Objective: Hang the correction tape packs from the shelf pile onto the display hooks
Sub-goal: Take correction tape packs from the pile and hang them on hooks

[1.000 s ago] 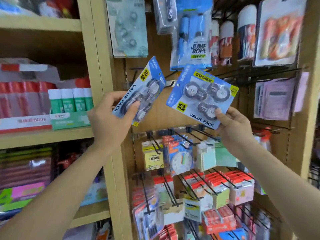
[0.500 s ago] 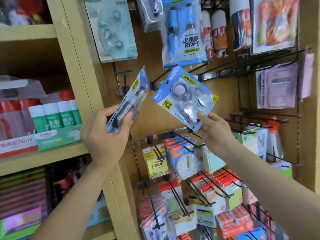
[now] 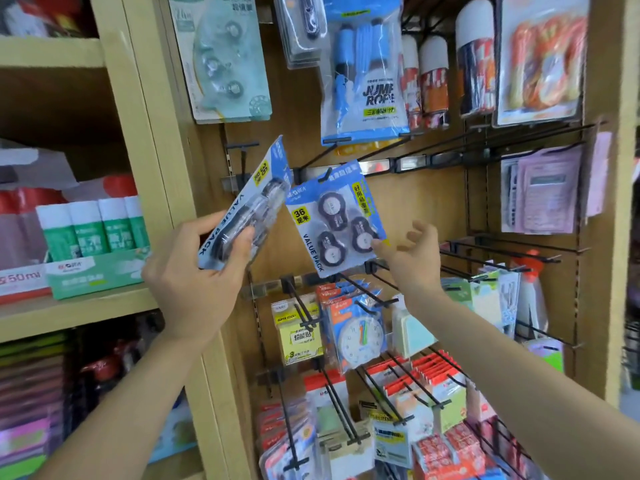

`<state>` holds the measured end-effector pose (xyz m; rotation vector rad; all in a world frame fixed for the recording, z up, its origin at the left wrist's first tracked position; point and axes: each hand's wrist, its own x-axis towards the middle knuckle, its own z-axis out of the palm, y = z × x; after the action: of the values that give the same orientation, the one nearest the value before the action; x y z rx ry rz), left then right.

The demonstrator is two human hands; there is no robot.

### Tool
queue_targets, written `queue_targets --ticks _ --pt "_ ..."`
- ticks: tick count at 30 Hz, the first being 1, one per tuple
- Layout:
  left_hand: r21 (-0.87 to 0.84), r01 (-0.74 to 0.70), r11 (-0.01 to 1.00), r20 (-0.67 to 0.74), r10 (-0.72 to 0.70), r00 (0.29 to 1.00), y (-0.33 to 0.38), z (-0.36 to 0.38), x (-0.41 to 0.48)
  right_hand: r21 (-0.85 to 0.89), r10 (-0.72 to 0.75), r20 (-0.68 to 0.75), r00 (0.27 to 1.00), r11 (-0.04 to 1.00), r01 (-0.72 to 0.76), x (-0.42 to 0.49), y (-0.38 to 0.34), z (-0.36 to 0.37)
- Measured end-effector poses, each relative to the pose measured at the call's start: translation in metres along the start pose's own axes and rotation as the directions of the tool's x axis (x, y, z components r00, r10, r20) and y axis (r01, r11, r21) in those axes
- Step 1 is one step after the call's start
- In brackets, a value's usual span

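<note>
A blue correction tape pack (image 3: 334, 220) with three round tapes hangs a little tilted from a black display hook (image 3: 313, 164) on the wooden back panel. My right hand (image 3: 412, 258) is just right of it, fingers spread and relaxed, one fingertip at the pack's lower right edge. My left hand (image 3: 194, 282) grips a second blue correction tape pack (image 3: 246, 206) by its lower end, turned almost edge-on and tilted up to the right, just left of the hanging pack. The shelf pile is not in view.
A jump rope pack (image 3: 363, 81) hangs directly above the hook. Below are a toy clock pack (image 3: 360, 337) and sticky notes (image 3: 299, 336) on hooks. Bare black hooks (image 3: 502, 251) jut out at right. Green glue sticks (image 3: 93, 230) stand on the left shelf beyond the wooden post (image 3: 156, 133).
My right hand slid its pack onto the hook and let go, and its fingers opened. My left hand turned its pack more edge-on and brought it closer to the hook.
</note>
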<state>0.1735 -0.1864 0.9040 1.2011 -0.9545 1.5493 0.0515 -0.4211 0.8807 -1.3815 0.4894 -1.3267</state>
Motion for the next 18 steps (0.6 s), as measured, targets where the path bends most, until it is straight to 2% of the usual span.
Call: queue_targets --ticks 2,4,6,7,9,12,18 --pt "0.0 -0.008 1.0 -0.008 0.008 1.0 0.0 0.0 0.0 -0.262 -0.31 0.009 0.951 0.917 0.301 0.003 0.001 0.001" --pt "-0.009 0.002 1.0 -0.02 -0.002 1.0 0.0 0.001 0.0 -0.399 -0.576 0.229 0.785 0.68 0.615 0.005 -0.005 0.009" --pt "-0.007 0.01 1.0 -0.045 -0.011 0.999 -0.002 0.001 -0.001 -0.487 -0.64 0.466 0.611 0.391 0.781 0.009 -0.01 0.02" --pt "-0.002 0.011 1.0 -0.06 -0.011 0.998 -0.002 0.0 -0.001 -0.533 -0.613 0.531 0.585 0.296 0.793 0.012 -0.011 0.026" --pt "0.006 0.012 1.0 -0.086 -0.011 0.996 -0.002 0.0 -0.001 -0.625 -0.54 0.569 0.62 0.207 0.753 0.023 -0.009 0.034" --pt "0.019 0.018 1.0 -0.1 -0.016 0.995 -0.001 0.001 0.0 -0.703 -0.466 0.563 0.683 0.164 0.692 0.037 -0.007 0.041" --pt "0.01 0.024 1.0 -0.088 -0.023 0.996 -0.003 0.001 0.0 -0.713 -0.342 0.654 0.674 0.016 0.701 0.051 -0.008 0.076"
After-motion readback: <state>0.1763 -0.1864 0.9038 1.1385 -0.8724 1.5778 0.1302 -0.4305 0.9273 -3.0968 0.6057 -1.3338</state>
